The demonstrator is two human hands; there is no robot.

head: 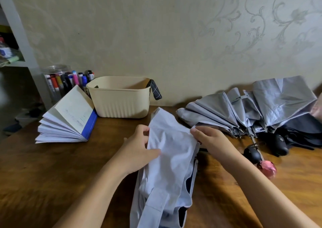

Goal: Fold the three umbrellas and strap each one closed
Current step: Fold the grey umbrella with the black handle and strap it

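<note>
A pale blue-white umbrella (171, 159) with a dark lining lies collapsed along the table's middle, running from the near edge toward the basket. My left hand (139, 147) pinches its canopy on the left side, thumb on top of the cloth. My right hand (210, 140) grips a fold of the canopy on the right edge. A silver-grey umbrella (250, 109) lies loosely collapsed at the right, its thin shaft ending in a pink handle (267, 169). Behind it a dark umbrella (303, 131) with a black handle (279, 144) lies against the wall.
A cream ribbed basket (120, 102) with a dark checked strap stands at the back centre. An open book with a blue cover (69, 117) fans out at the left, a jar of markers (61, 81) behind it. The wooden table (52, 172) meets the wall.
</note>
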